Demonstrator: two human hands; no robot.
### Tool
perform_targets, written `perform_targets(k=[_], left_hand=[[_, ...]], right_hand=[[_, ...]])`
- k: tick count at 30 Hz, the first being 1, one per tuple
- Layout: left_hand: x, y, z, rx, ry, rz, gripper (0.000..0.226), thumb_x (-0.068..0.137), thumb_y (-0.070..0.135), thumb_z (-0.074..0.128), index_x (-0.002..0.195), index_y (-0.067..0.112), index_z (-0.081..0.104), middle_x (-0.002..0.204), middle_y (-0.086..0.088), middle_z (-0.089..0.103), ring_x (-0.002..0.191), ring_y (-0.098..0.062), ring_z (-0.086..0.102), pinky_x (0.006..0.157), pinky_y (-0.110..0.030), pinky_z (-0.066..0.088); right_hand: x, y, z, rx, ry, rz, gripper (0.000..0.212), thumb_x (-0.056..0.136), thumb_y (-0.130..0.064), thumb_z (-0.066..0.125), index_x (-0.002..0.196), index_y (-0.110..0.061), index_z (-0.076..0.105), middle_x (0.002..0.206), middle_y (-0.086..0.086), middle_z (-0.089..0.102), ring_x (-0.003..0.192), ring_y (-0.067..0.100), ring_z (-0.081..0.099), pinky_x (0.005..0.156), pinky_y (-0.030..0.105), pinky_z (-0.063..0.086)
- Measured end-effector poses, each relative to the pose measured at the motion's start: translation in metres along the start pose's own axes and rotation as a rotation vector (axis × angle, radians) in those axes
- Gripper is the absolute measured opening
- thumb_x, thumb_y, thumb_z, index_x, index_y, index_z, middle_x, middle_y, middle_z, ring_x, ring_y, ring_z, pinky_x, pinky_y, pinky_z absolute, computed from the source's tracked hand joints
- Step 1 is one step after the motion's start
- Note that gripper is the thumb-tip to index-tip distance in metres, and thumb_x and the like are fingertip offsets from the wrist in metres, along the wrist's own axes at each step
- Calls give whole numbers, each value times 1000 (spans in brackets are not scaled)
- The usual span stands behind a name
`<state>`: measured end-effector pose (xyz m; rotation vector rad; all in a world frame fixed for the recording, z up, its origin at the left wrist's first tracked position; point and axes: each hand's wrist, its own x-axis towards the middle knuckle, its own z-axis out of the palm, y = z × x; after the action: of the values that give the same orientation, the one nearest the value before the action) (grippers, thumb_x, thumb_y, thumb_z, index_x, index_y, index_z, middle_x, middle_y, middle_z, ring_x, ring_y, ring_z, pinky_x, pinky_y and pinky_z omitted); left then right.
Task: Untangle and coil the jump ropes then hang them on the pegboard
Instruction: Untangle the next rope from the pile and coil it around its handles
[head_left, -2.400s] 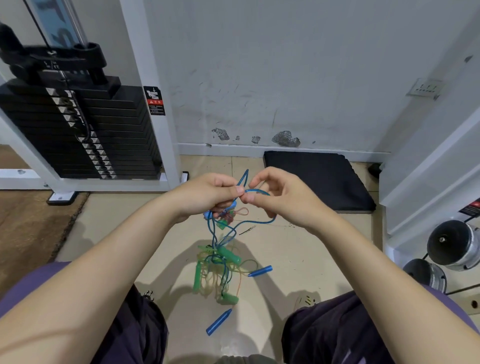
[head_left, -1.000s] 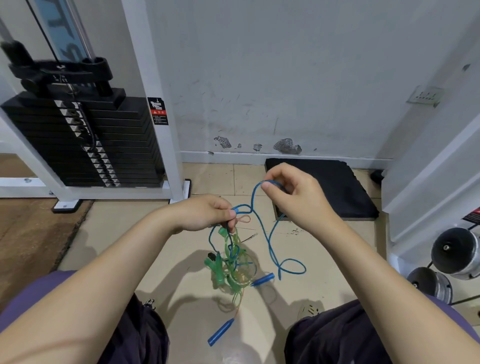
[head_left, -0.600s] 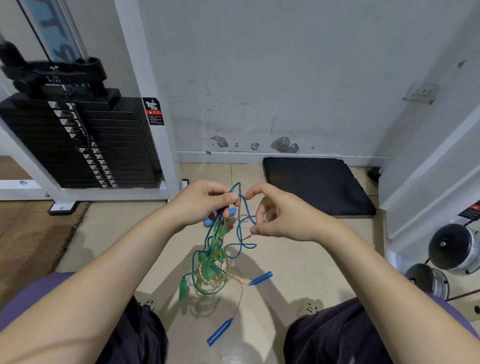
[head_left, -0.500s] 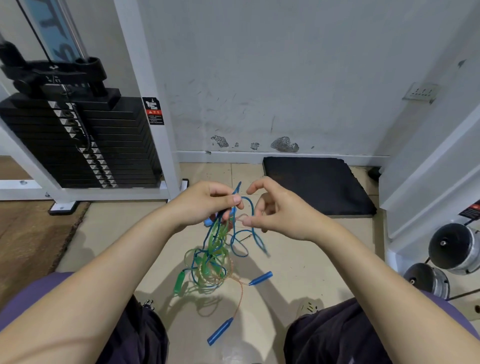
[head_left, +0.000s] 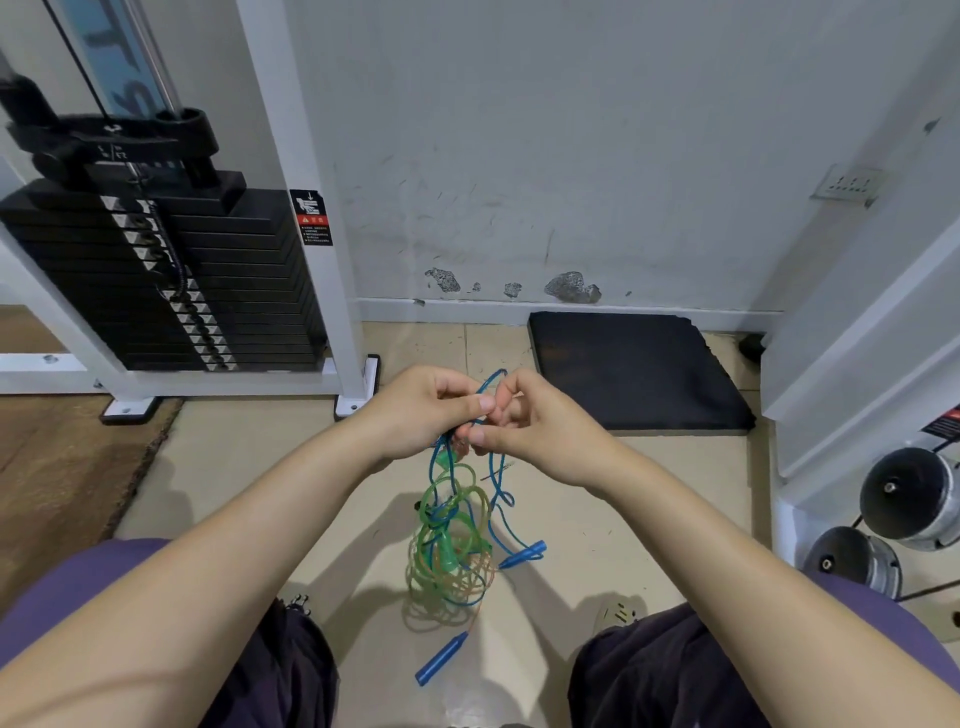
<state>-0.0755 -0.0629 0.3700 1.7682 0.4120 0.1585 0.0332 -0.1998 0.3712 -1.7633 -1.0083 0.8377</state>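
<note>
Both hands meet in front of the black rubber floor mat (head_left: 634, 369): the left hand (head_left: 421, 410) grips the top of the tangled bundle of thin blue, green and orange plastic jump ropes (head_left: 452, 540), while the right hand (head_left: 535, 426) pinches a blue strand beside it. The cords look light, limp and springy; the rigid blue handles (head_left: 440, 659) probably offer the surest hold.

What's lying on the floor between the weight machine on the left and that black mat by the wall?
Only bare tiled floor lies between the weight machine and the black mat, as the head view shows.
</note>
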Motion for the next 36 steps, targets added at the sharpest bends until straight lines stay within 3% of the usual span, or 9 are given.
perform_targets(k=[2,5,9,15,19,23,27,31,36], left_hand=[[2,0,-1,5,49,10,19,97,12,61,84,3,71,54,4,57,51,-6,52,53,-12,41],[1,0,-3,28,54,8,20,97,14,61,86,0,71,58,0,58,53,-8,50,54,-14,40],[-1,3,2,22,-33,-29,25,101,17,54,85,5,68,77,-19,59,68,-22,54,67,-29,43],[-2,4,4,78,-78,-26,27,107,18,40,90,3,56,68,-3,60,63,-14,52,65,-25,44],[-3,4,-5,177,-188,-63,25,106,22,42,94,13,62,76,1,66,66,-4,54,56,-14,40],[-2,1,-13,259,-224,-72,18,102,14,54,101,9,71,95,-4,71,86,-4,60,82,-15,47],[3,-5,-17,321,-89,-45,19,92,18,69,84,3,75,84,-10,73,81,-15,57,88,-38,48],[3,-6,-15,240,-51,-49,17,84,25,77,79,10,78,85,-14,75,77,-16,56,80,-38,45],[3,-6,-14,149,-97,-27,19,86,25,76,87,7,78,81,-13,74,74,-8,58,75,-25,43]], right_hand=[[-1,-1,0,131,-32,51,33,87,-11,74,101,-7,44,80,10,72,78,25,68,85,47,54],[1,-3,-4,236,-69,115,28,89,-15,71,102,-7,48,72,0,71,59,13,60,67,35,52],[2,-10,-6,-162,-39,107,25,83,-28,78,77,-14,59,41,-17,48,39,0,40,43,9,28],[4,-13,-13,-437,23,60,30,84,-37,75,72,-10,73,42,-11,42,42,5,37,41,14,26],[5,-14,-21,-128,249,-102,25,89,-23,71,66,-13,70,42,-14,44,41,2,36,45,12,27],[5,-10,-40,88,478,-133,33,94,-25,64,62,-17,63,45,-9,46,42,9,40,47,19,35],[5,-8,-40,100,317,-21,28,91,-13,57,64,-12,64,52,1,55,44,17,49,51,22,43],[2,-8,-30,76,87,65,30,95,-24,58,74,-6,69,56,6,58,48,18,52,52,25,47],[-1,-5,-17,-162,36,2,28,81,-34,79,89,-11,64,77,2,62,67,10,54,65,28,47]])
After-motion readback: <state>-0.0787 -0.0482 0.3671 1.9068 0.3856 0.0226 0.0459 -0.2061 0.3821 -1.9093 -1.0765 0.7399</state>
